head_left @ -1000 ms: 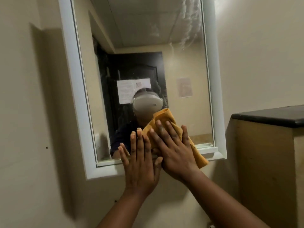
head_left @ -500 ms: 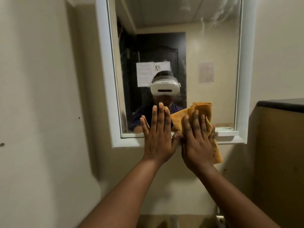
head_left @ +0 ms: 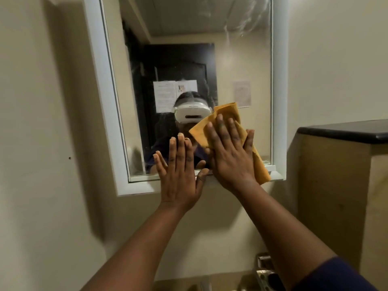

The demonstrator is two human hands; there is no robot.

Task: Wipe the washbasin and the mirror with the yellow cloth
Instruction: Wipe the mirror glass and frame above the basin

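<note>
The right hand (head_left: 230, 158) lies flat with straight, slightly spread fingers, pressing a crumpled yellow-orange cloth (head_left: 228, 135) against the glass of the white-framed rectangular wall mirror (head_left: 109, 114). The cloth sticks out above the fingertips and hangs below the little-finger side of the hand, down to the frame's lower edge. Just left of it, the left hand (head_left: 180, 173) is also flat and open, holding nothing, its straight fingers on the lower glass and its palm over the bottom rail of the frame; its thumb tip comes just beside the right hand's thumb. Both bare forearms reach up from the bottom of the view, and a dark blue sleeve (head_left: 340, 276) shows on the right arm. Above the right hand, smeary streaks (head_left: 245, 22) mark the upper right of the glass. To the right of the hands stands a tan cabinet with a black top (head_left: 344, 131). Below the right arm, a blurred metal fitting (head_left: 265, 271) is partly visible.
</note>
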